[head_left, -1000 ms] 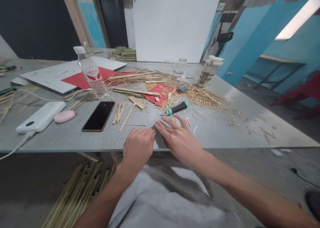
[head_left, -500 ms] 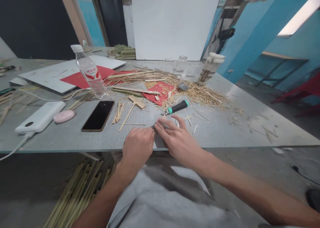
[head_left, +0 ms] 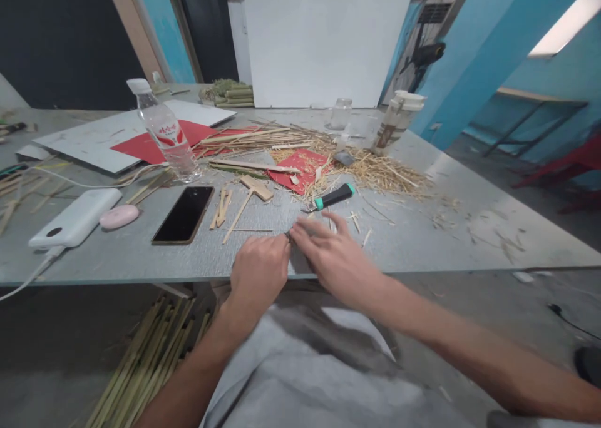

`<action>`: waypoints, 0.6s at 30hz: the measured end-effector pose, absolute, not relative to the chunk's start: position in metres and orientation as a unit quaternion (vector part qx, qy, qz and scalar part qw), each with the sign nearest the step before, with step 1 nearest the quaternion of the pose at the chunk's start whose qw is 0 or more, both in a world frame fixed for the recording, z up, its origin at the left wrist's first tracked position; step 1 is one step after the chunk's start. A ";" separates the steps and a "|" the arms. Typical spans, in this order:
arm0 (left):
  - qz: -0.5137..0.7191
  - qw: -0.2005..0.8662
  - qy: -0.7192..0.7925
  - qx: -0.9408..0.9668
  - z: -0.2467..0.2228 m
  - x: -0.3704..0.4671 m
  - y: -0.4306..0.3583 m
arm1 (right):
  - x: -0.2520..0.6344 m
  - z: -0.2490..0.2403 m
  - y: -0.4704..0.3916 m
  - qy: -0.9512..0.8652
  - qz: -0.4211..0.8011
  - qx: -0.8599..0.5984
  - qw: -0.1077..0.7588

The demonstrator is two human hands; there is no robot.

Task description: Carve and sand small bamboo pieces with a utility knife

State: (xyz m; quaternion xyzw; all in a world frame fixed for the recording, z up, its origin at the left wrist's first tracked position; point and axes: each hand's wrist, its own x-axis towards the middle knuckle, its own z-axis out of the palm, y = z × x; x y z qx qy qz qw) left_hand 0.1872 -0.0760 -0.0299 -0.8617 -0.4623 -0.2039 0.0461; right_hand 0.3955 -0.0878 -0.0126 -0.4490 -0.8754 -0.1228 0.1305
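My left hand [head_left: 260,264] is closed, knuckles up, near the table's front edge. Its fingertips meet those of my right hand [head_left: 335,251], and a small dark piece shows between them, too hidden to name. The right hand's thumb side is pinched in, while its outer fingers stretch forward, slightly blurred. Just beyond the right fingers lies a cutter knife [head_left: 335,198] with a black and teal handle. Left of the hands are a small T-shaped wooden piece [head_left: 256,189], short split strips [head_left: 221,208] and a thin stick [head_left: 248,230].
A phone [head_left: 183,216], pink case [head_left: 119,216], white power bank [head_left: 77,217] and water bottle [head_left: 169,140] stand to the left. Straw shavings [head_left: 389,176], red paper [head_left: 300,165] and a jar [head_left: 399,120] lie farther back. Stalks [head_left: 141,359] stand below the table.
Both hands stay together in nearly the same place. The right fingers have shifted slightly, and the view has tilted a little. Objects on the table have not been moved.
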 end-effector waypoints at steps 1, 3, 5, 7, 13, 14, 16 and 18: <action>-0.208 0.049 -0.462 -0.861 -0.030 0.188 -0.076 | 0.397 -0.013 -0.087 -0.877 -0.122 -0.444 0.134; -0.212 0.054 -0.467 -0.857 -0.030 0.188 -0.077 | 0.400 -0.014 -0.084 -0.857 -0.134 -0.475 0.148; -0.210 0.053 -0.472 -0.855 -0.030 0.189 -0.077 | 0.405 -0.015 -0.082 -0.849 -0.137 -0.493 0.135; -0.209 0.048 -0.470 -0.856 -0.030 0.188 -0.077 | 0.407 -0.013 -0.083 -0.861 -0.138 -0.475 0.118; -0.215 0.046 -0.466 -0.857 -0.031 0.188 -0.076 | 0.406 -0.009 -0.087 -0.876 -0.098 -0.452 0.139; -0.215 0.045 -0.467 -0.857 -0.031 0.188 -0.076 | 0.405 -0.010 -0.088 -0.876 -0.086 -0.450 0.153; -0.213 0.044 -0.470 -0.855 -0.032 0.188 -0.076 | 0.402 -0.012 -0.090 -0.876 -0.057 -0.443 0.179; -0.208 0.044 -0.474 -0.854 -0.031 0.188 -0.077 | 0.400 -0.013 -0.094 -0.881 -0.035 -0.432 0.192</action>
